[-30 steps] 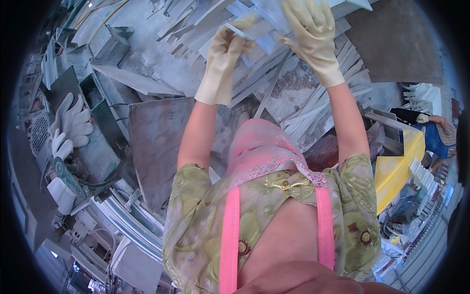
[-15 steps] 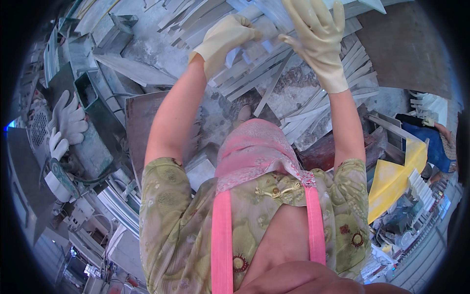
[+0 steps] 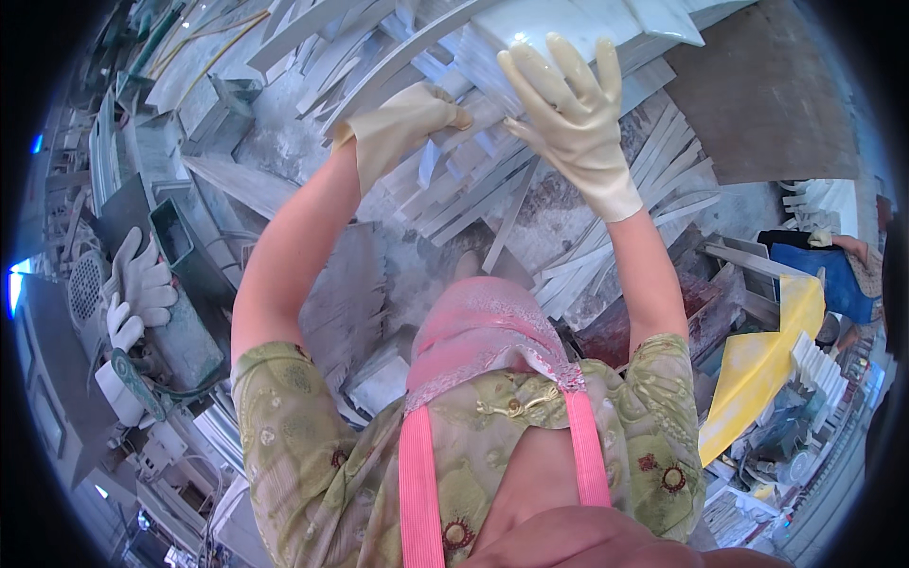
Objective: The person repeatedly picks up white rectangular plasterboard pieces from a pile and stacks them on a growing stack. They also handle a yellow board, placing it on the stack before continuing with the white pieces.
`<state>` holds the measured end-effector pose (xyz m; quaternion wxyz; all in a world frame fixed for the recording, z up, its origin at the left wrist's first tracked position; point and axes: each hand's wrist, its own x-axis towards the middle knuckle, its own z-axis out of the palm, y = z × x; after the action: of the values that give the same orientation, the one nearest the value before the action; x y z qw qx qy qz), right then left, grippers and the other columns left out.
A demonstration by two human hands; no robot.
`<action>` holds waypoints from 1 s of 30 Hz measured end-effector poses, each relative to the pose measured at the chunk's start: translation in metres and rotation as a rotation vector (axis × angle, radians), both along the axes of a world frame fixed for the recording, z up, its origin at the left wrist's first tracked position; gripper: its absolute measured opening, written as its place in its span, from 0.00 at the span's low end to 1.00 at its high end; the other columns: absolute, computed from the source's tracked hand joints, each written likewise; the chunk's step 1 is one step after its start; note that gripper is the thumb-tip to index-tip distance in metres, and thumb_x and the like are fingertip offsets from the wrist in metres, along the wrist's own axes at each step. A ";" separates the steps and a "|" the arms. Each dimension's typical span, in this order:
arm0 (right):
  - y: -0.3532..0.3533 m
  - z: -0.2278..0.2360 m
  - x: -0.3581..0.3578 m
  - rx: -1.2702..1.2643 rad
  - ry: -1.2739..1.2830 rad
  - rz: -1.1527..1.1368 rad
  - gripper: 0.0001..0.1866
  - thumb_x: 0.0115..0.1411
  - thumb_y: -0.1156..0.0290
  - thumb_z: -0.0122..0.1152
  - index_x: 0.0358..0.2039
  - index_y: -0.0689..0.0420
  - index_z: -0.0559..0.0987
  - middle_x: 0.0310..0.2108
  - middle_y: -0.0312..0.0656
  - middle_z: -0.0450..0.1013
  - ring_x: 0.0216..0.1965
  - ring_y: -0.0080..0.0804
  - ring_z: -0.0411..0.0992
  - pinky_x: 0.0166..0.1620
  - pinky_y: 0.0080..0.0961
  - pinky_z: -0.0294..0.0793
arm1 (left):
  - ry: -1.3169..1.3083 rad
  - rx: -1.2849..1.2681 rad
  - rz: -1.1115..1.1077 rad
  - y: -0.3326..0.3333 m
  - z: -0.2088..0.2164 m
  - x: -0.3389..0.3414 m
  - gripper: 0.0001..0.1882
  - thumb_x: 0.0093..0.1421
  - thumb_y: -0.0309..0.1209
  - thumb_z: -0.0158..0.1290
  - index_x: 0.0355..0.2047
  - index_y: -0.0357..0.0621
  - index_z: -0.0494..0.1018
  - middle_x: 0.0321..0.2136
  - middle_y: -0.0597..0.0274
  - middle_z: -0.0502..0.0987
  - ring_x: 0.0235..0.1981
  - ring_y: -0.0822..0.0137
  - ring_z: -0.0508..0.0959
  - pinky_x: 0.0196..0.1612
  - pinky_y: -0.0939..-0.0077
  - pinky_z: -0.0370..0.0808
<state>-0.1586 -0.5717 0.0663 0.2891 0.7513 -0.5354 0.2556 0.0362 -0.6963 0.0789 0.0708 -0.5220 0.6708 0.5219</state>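
Note:
My left hand (image 3: 407,123), in a cream rubber glove, has its fingers curled together. A pale blur lies beside its fingertips, and whatever they grip cannot be made out. My right hand (image 3: 571,123), in a matching glove, is open with fingers spread and glistening wet. It holds nothing and is raised in front of a white slab (image 3: 559,26) at the far side. Beneath and between both hands lie stacked pale stone-like strips (image 3: 473,189), partly hidden by the gloves.
Long loose strips (image 3: 653,161) fan out at the right, beside a brown board (image 3: 772,104). White work gloves (image 3: 142,284) rest on green machinery (image 3: 180,331) at the left. A yellow sheet (image 3: 767,364) hangs at the right, and another person (image 3: 828,270) is beyond it.
Both hands sit lower and further left in the picture, as the view has shifted. More of the white slab shows. The left hand stays closed and the right stays spread.

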 end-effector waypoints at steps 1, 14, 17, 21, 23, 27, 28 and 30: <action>0.001 0.000 -0.001 -0.007 -0.015 0.025 0.48 0.35 0.56 0.82 0.62 0.42 0.77 0.65 0.27 0.67 0.67 0.33 0.61 0.70 0.52 0.57 | 0.005 0.022 0.050 0.003 0.001 0.003 0.14 0.57 0.41 0.62 0.38 0.45 0.82 0.33 0.65 0.81 0.32 0.73 0.72 0.37 0.71 0.68; 0.000 0.004 0.009 0.020 0.039 0.025 0.46 0.40 0.57 0.81 0.63 0.48 0.76 0.64 0.33 0.67 0.63 0.42 0.63 0.66 0.56 0.63 | 0.233 -0.090 -0.194 -0.004 -0.025 -0.003 0.15 0.60 0.44 0.60 0.34 0.45 0.81 0.28 0.69 0.79 0.31 0.75 0.74 0.37 0.74 0.69; 0.003 0.005 0.011 0.056 0.029 -0.007 0.46 0.41 0.58 0.80 0.64 0.48 0.75 0.65 0.33 0.67 0.63 0.43 0.62 0.66 0.58 0.62 | 0.271 -0.070 -0.146 0.006 -0.027 -0.002 0.15 0.60 0.44 0.60 0.35 0.45 0.81 0.30 0.69 0.80 0.32 0.76 0.74 0.38 0.75 0.71; 0.006 0.005 0.015 0.077 0.022 -0.044 0.47 0.41 0.58 0.80 0.65 0.47 0.74 0.65 0.33 0.67 0.64 0.44 0.61 0.67 0.60 0.61 | 0.256 -0.091 -0.041 0.019 -0.025 0.006 0.18 0.59 0.45 0.60 0.39 0.44 0.81 0.33 0.67 0.81 0.31 0.75 0.75 0.39 0.75 0.72; 0.007 0.005 0.017 0.070 0.019 -0.025 0.47 0.40 0.58 0.80 0.65 0.47 0.74 0.64 0.33 0.67 0.64 0.44 0.61 0.67 0.59 0.62 | 0.297 -0.117 0.033 0.024 -0.022 0.012 0.16 0.60 0.44 0.59 0.40 0.46 0.81 0.33 0.65 0.82 0.32 0.72 0.77 0.37 0.75 0.73; 0.010 0.009 0.021 0.073 0.029 -0.047 0.49 0.39 0.59 0.81 0.65 0.48 0.73 0.64 0.34 0.67 0.64 0.45 0.61 0.67 0.57 0.63 | 0.835 -0.249 0.417 0.046 -0.030 0.056 0.16 0.65 0.40 0.58 0.47 0.43 0.80 0.31 0.67 0.83 0.26 0.76 0.75 0.34 0.82 0.73; 0.010 0.010 0.022 0.079 0.033 -0.059 0.49 0.38 0.59 0.81 0.65 0.48 0.73 0.64 0.34 0.67 0.64 0.45 0.61 0.67 0.57 0.63 | 0.718 -0.068 0.406 0.057 -0.040 0.079 0.16 0.67 0.39 0.57 0.49 0.42 0.80 0.31 0.66 0.83 0.25 0.76 0.76 0.32 0.82 0.74; 0.010 0.012 0.024 0.090 0.041 -0.077 0.49 0.38 0.60 0.81 0.65 0.48 0.73 0.64 0.34 0.66 0.64 0.45 0.61 0.67 0.56 0.63 | 0.525 0.174 0.205 0.083 -0.071 0.113 0.17 0.69 0.38 0.56 0.52 0.41 0.78 0.32 0.65 0.84 0.23 0.75 0.78 0.27 0.80 0.75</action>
<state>-0.1349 -0.5613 0.0782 0.2753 0.7474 -0.5690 0.2046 0.1497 -0.6137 0.0081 -0.1137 -0.4262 0.5628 0.6990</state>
